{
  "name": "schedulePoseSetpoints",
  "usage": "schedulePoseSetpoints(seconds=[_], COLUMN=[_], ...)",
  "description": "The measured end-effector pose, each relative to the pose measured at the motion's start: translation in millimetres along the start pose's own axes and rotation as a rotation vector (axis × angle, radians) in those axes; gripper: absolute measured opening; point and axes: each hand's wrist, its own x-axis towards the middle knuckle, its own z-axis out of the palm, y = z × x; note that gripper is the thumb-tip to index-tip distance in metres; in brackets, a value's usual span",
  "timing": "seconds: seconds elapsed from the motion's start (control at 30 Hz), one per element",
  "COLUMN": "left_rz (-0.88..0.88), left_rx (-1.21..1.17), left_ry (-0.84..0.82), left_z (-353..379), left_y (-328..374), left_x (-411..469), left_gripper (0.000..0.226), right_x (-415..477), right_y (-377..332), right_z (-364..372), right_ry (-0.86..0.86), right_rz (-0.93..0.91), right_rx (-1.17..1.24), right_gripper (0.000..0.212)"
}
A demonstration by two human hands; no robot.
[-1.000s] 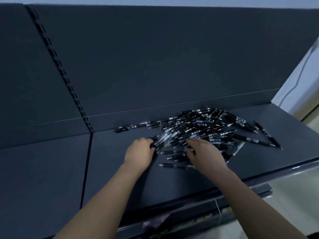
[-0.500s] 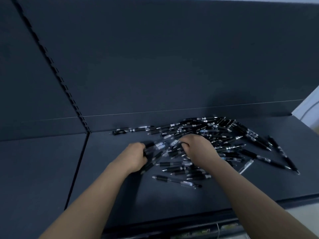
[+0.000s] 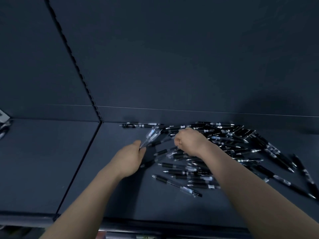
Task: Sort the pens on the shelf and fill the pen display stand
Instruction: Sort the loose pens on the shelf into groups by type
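Note:
A loose pile of black pens [image 3: 229, 144] with clear barrels lies scattered on the dark shelf [image 3: 120, 195], right of centre. My left hand [image 3: 129, 157] grips a small bunch of pens [image 3: 151, 135] that sticks up and away from the fist, at the pile's left edge. My right hand [image 3: 189, 141] is curled in a fist over the pile, its fingers closed on pens beneath it; which ones is hidden. One pen [image 3: 177, 185] lies apart at the front of the pile. No display stand is in view.
The shelf's dark back panel [image 3: 172, 57] rises behind, with a slotted upright [image 3: 72, 54] at the left. A seam [image 3: 81, 161] splits the shelf into two boards. Something pale and blurred sits at the far left edge [image 3: 3, 121]. The shelf's front lip [image 3: 155, 223] runs below my forearms.
The view has shifted right and down. My left hand has lifted its bunch of pens up off the shelf; my right hand has closed into a fist further back on the pile.

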Motion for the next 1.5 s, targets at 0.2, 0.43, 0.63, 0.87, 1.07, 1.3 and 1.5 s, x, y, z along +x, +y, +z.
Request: schedulePoseSetpoints(seconds=[0.2,0.43,0.63,0.87,1.07,1.3,1.5], left_rz=[0.059,0.045,0.107,0.05,0.261,0.231,0.141], left_rx=[0.108,0.438,0.549,0.368,0.225,0.241,0.028], left_ry=[0.073,0.056,-0.048,-0.143,-0.172,-0.185,-0.136], left_z=[11.1,19.1,25.6,17.6,20.4,44.8,39.1], left_y=[0.7,15.7,33.7,35.3,64.3,74.5,67.6], left_x=[-5.8,0.5,9.2,-10.5,-50.1,-47.5,-33.5], left_gripper=[0.01,0.036,0.032,0.01,0.026,0.035,0.018], right_x=[-11.1,-24.6,-33.2,-76.1,-116.9,-160.6,-167.8], right_y=[8.9,20.0,25.5,30.1,43.1,83.6,85.4], right_z=[-13.6,-19.1,-1.4,-0.3,-1.8,8.4,18.4], right_ry=[0.042,0.043,-0.001,0.126,0.131,0.165,0.148], right_rz=[0.086,0.165,0.153,0.094,0.118,0.282,0.221], right_rx=[-0.032,0.067,0.131,0.252,0.297,0.409,0.441], right_gripper=[0.021,0.02,0.039,0.032,0.014,0.014,0.012])
